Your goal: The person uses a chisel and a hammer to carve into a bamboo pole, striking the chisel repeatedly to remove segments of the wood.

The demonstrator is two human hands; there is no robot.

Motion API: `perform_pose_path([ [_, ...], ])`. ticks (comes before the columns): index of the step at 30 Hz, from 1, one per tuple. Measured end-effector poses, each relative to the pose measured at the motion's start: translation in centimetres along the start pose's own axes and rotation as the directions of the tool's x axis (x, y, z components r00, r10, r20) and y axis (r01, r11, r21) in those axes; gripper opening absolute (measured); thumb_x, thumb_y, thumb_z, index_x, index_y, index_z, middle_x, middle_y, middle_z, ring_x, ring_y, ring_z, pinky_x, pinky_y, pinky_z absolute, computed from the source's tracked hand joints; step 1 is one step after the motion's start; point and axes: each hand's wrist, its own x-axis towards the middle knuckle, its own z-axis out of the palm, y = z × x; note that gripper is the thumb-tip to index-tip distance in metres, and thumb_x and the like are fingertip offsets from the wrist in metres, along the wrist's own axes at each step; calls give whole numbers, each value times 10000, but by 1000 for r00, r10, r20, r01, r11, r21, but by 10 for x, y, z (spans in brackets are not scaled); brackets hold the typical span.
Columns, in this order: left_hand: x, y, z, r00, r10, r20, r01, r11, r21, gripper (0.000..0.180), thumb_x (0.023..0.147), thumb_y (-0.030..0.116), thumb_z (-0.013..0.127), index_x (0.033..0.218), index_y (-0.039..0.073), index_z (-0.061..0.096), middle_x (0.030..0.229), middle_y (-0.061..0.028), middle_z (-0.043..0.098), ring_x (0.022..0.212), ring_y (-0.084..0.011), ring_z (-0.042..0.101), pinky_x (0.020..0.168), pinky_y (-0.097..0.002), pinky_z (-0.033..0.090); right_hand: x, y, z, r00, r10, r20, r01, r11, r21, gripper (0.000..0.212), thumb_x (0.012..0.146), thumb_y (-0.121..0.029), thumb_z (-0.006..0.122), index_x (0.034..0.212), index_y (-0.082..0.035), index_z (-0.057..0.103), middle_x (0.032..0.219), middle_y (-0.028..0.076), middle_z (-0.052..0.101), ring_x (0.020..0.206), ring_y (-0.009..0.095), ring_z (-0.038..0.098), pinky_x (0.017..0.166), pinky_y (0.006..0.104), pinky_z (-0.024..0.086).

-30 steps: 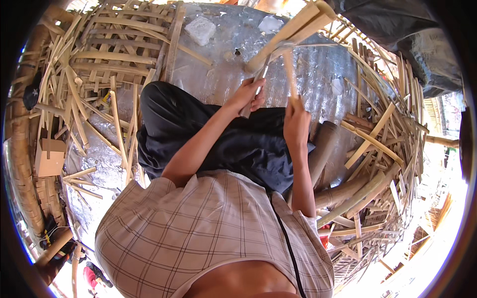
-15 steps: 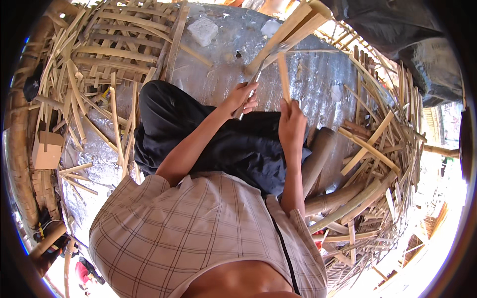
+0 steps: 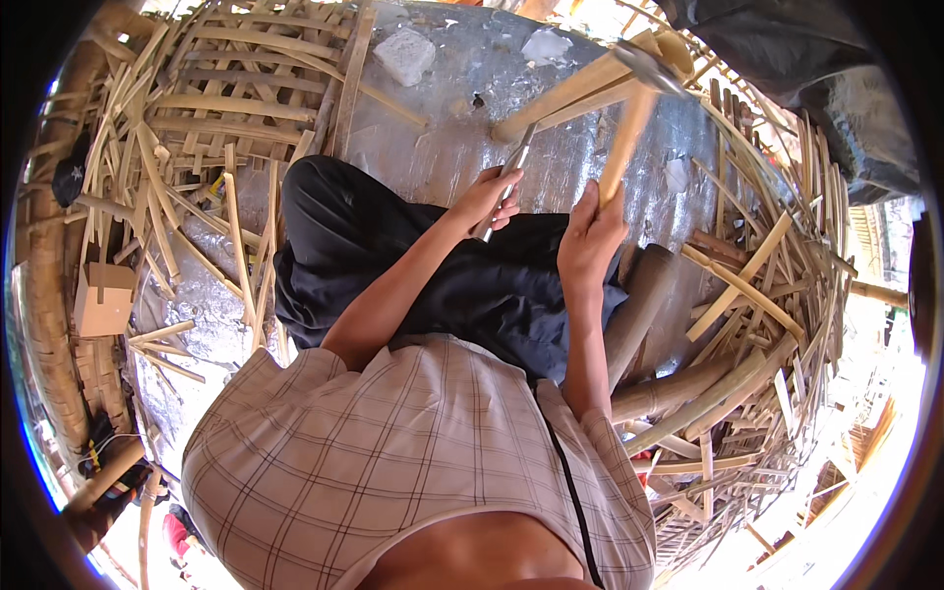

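My left hand (image 3: 486, 205) is closed round a metal chisel (image 3: 517, 160), whose tip meets the lower edge of a split bamboo length (image 3: 562, 96). That bamboo lies slanted ahead of my knees, its hollow end far to the right. In my right hand (image 3: 592, 236) is a hammer (image 3: 629, 140), gripped low on its pale wooden handle. The metal hammer head is above the bamboo's far end in the picture, apart from the chisel. My crossed legs in black trousers (image 3: 393, 251) are just below both hands.
Bamboo offcuts (image 3: 757, 285) and thick bamboo lengths (image 3: 639, 305) are heaped at the right. A slatted bamboo panel (image 3: 231, 98) and loose strips lie left. A whitish block (image 3: 405, 57) sits on the grey sheet (image 3: 393, 147). A cardboard box (image 3: 104, 299) stands far left.
The hammer head has swung from beside the chisel upward and to the right. My right hand has shifted slightly right, while the left keeps the chisel against the bamboo.
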Motion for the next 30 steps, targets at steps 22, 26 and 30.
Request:
perform_pose_path([
  [22,5,-7,-22,999,-32,-28,31,999,-43,268,1033,345,548,934,106,477,623,12,427,424,-78,374,343,-252,282,-25,33,6,999,13,37,-10,998,-65,185,1022,-127,559,949,42,544,579,196,502,469,294,537,466,412,380],
  [26,13,3,-28,1000,-15,16,16,999,-41,258,1028,341,558,944,112,473,633,10,435,427,-77,378,343,-249,286,-28,73,38,999,31,32,-31,999,14,196,1024,-142,583,947,16,495,591,232,532,505,430,548,463,421,404],
  [30,5,-13,-41,999,-33,-12,34,999,19,263,1016,322,584,928,108,460,632,8,439,436,-82,395,343,-258,289,-24,110,52,944,-117,309,189,958,-214,249,1030,-198,575,938,28,524,689,293,600,668,512,594,519,545,409],
])
